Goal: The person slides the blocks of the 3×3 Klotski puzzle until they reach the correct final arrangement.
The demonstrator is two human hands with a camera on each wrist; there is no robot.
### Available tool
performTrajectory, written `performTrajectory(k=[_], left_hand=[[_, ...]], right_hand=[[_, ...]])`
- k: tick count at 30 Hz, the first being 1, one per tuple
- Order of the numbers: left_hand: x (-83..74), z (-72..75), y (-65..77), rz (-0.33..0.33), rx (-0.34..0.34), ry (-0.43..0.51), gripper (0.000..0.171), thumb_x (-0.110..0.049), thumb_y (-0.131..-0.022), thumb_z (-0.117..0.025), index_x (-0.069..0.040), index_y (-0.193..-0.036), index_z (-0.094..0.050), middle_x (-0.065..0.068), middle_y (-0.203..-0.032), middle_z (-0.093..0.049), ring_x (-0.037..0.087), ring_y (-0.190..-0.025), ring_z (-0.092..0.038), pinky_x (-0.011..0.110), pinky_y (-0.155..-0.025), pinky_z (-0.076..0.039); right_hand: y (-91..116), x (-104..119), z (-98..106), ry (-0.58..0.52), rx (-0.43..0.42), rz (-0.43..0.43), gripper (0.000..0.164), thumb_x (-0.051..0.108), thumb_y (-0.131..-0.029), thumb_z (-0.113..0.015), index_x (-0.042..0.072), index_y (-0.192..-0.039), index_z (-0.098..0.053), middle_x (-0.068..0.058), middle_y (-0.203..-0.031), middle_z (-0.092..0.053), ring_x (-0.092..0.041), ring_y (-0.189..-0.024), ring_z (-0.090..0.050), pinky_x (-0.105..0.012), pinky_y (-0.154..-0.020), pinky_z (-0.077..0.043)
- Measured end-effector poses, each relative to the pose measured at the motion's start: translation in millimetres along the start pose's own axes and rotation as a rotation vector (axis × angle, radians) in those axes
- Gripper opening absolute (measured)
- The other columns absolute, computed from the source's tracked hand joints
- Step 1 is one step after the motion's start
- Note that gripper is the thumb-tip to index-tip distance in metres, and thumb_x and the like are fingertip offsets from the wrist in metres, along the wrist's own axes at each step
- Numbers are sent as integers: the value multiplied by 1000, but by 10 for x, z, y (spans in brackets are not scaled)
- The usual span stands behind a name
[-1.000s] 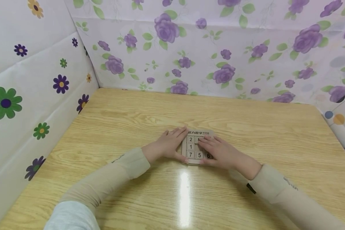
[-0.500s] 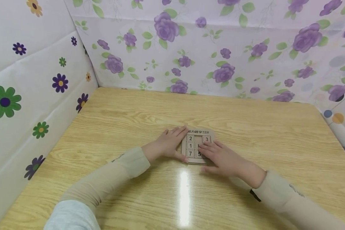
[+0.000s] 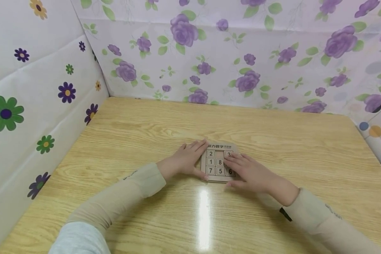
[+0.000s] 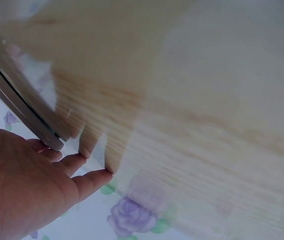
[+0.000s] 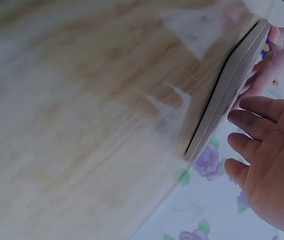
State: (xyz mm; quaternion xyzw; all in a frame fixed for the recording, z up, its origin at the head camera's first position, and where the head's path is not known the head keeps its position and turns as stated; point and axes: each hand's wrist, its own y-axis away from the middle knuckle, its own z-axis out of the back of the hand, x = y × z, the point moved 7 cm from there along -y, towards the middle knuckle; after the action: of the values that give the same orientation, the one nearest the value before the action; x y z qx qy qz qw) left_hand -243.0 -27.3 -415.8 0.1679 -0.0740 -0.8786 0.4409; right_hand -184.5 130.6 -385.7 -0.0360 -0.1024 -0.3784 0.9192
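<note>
A wooden number sliding puzzle (image 3: 218,179) lies on the table, with dark lettering along its far edge. The tiles read 2, a gap, 3 on top, then 1 and 8 (image 3: 220,162), then 7, 5, 6. Fingers hide the right tile of the middle row and part of the 3. My left hand (image 3: 188,160) rests along the puzzle's left edge, fingers straight, thumb at the near corner. Palm down, my right hand (image 3: 254,175) reaches over the right edge with extended fingertips on the tiles. In the right wrist view its fingers (image 5: 254,122) show beside the puzzle's side.
The wood-grain table (image 3: 139,218) extends around the puzzle on all sides. Behind it hangs a cloth with purple roses (image 3: 183,31), and a daisy-print cloth (image 3: 22,84) stands along the left. A glossy light streak (image 3: 204,218) reflects in front.
The 8 tile has moved down from the top row to the middle, leaving the gap above it. My right hand has drawn nearer and then rightward. The left hand stays put.
</note>
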Motion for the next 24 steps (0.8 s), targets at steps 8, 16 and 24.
performTrajectory(k=[8,16,24], left_hand=[[-14,21,13,-3,3,-10,121,-75,-68,-64,-13,-154,-5,4,-161,0,28,-147,-8,56,-116,-14],[-16,11,20,-5,8,7,120,-73,-69,-64,-13,-154,-5,3,-161,-1,27,-147,-8,57,-117,-14],[0,11,9,-1,2,0,120,-74,-69,-64,-13,-154,-6,4,-161,-2,27,-148,-9,57,-116,-14]], right_hand=[[-206,48,17,9,41,9,70,47,-92,-55,3,-144,-39,-14,-149,-39,-36,-140,-30,-55,-116,-21],[-378,108,-36,-13,91,8,73,53,-93,-50,7,-147,-36,-12,-152,-35,-33,-143,-25,-54,-117,-15],[-367,26,-53,-29,104,-36,79,57,-91,-51,7,-148,-33,-11,-152,-35,-32,-143,-25,-53,-119,-11]])
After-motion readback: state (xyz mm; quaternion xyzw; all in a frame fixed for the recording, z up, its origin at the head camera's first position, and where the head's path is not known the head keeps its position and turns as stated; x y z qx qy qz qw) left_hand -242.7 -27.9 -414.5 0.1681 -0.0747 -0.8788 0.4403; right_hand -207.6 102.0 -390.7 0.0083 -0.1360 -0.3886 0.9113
